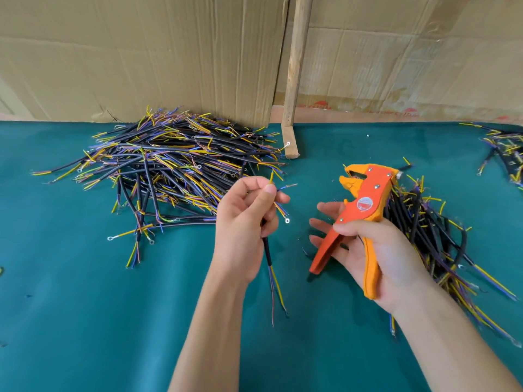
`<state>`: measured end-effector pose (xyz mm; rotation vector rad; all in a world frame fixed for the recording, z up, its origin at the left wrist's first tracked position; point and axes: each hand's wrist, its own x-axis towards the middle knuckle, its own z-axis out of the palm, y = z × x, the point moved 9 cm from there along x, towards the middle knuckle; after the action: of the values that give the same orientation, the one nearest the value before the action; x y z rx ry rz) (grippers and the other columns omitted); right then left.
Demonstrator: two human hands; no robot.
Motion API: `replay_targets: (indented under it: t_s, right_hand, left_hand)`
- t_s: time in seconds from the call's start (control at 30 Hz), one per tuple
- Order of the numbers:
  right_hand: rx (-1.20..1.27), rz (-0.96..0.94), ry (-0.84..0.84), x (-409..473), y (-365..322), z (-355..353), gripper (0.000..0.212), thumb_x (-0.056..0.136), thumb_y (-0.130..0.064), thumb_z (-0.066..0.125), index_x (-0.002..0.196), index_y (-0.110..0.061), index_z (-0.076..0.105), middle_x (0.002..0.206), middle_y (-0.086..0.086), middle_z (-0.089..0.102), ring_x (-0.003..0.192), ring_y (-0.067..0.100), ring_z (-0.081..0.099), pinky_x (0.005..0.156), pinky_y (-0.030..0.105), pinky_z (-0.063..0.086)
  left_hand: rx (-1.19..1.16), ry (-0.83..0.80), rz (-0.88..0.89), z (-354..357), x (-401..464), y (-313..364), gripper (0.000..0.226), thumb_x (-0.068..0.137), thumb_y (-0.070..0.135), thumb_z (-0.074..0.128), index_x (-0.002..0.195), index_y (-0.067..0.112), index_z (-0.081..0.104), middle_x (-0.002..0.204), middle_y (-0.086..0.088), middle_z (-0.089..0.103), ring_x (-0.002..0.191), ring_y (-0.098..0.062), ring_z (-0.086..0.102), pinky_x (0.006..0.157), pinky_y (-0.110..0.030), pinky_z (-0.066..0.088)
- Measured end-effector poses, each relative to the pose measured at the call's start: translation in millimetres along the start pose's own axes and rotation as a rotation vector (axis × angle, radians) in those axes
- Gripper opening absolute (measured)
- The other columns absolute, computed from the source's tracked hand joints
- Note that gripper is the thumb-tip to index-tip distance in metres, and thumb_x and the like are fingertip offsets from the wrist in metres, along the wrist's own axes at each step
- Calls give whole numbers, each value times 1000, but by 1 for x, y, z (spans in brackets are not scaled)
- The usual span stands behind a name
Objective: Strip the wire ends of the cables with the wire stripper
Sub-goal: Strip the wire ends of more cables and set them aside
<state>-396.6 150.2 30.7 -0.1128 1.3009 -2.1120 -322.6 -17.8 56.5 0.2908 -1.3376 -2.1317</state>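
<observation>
Nearest the camera, the left hand (pixel 246 219) pinches a short black-sheathed cable (pixel 267 251) between thumb and fingers, its yellow, blue and red cores fanned above the fist and hanging below it over the teal table cover (pixel 85 306). Just beside it, the right hand (pixel 365 250) grips the orange wire stripper (pixel 359 210), handles spread, mouth apart and aimed at the cores. A good strip probably means isolating 1 core, seating it squarely between the jaws, then squeezing firmly. Farther back lie 2 heaps: a left cable pile (pixel 169 165) and a right cable pile (pixel 424 222), below a cardboard wall (pixel 141 52).
</observation>
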Motion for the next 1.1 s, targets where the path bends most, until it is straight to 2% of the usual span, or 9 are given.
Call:
replay_targets:
  t_s: [0.07, 0.17, 0.23, 0.33, 0.43, 0.53, 0.77, 0.93, 1.1]
  right_hand:
    - [-3, -8, -61, -3, -3, 7, 45, 66, 1, 65, 111, 1, 67, 128, 23, 67, 106, 38, 71, 72, 40, 61]
    - [44, 18, -182, -7, -1, 20, 42, 69, 2, 62, 111, -1, 67, 126, 23, 68, 97, 36, 70, 72, 38, 60]
    - [60, 11, -228, -10, -2, 25, 44, 72, -1, 60, 115, 1, 64, 127, 22, 68, 94, 34, 69, 73, 38, 59]
    - [76, 5, -267, -13, -4, 31, 51, 71, 0, 62, 122, 7, 60, 124, 20, 68, 87, 35, 68, 72, 40, 59]
    - [75, 5, -274, -13, -3, 32, 44, 71, 1, 64, 114, 5, 68, 119, 19, 68, 82, 35, 69, 71, 41, 59]
    - [49, 0, -281, -13, -3, 33, 37, 74, 1, 63, 109, 1, 75, 118, 21, 69, 79, 32, 69, 72, 40, 59]
    - [3, -18, -288, -13, -2, 35, 36, 77, 1, 64, 112, 2, 74, 100, 23, 69, 77, 31, 69, 71, 41, 59]
    - [-22, -14, -262, -13, -1, 34, 39, 76, 2, 64, 114, 1, 74, 97, 23, 69, 78, 33, 68, 71, 41, 59]
    - [-42, -11, -262, -13, -1, 34, 39, 76, 0, 64, 114, 0, 74, 101, 27, 67, 79, 34, 68, 71, 41, 59]
  left_hand:
    - [-6, -38, -47, 6, -2, -4, 16, 99, -2, 51, 91, 10, 56, 76, -9, 67, 55, -12, 34, 48, -19, 24]
    - [-10, -86, -108, 13, -4, -13, 16, 94, -6, 53, 90, 9, 58, 75, -7, 62, 57, -12, 36, 48, -20, 25]
    - [9, -115, -114, 18, -5, -16, 7, 88, 0, 60, 90, 7, 61, 72, -4, 51, 58, -11, 38, 49, -19, 29]
    - [68, -161, -129, 23, -9, -21, 8, 86, 6, 65, 94, 5, 64, 73, 0, 54, 58, -12, 44, 55, -20, 39]
    - [130, -173, -120, 24, -11, -23, 10, 93, -1, 65, 91, 9, 68, 74, 3, 63, 63, -12, 56, 59, -21, 49]
    - [188, -149, -79, 22, -11, -19, 13, 94, -1, 64, 90, 11, 69, 74, 5, 66, 69, -10, 60, 60, -19, 50]
    - [181, -160, -67, 23, -11, -17, 11, 81, 12, 76, 87, 16, 67, 85, -7, 61, 70, -20, 54, 62, -31, 46]
    - [279, -133, -2, 21, -9, -15, 17, 88, 4, 75, 85, 18, 67, 77, 2, 64, 68, -12, 57, 59, -25, 49]
    - [290, -78, 9, 15, -7, -13, 17, 85, 5, 77, 83, 21, 73, 73, -1, 66, 69, -15, 55, 65, -25, 48]
